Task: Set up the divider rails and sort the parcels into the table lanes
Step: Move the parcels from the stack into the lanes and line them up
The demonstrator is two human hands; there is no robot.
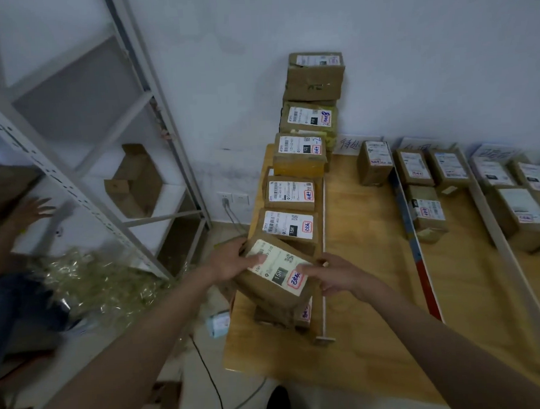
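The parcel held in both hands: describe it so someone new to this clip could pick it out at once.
On the wooden table, a row of parcels runs along the leftmost lane toward the wall. The held parcel is at the near end, gripped by the left hand and right hand. Unlike its flat-lying neighbours, it is tilted above another box, and its label reads 15H.

Both hands hold a tilted parcel [274, 274] over the table's [368, 261] left lane: left hand [231, 262] at its left edge, right hand [332, 276] at its right, beside a white rail [324, 295]
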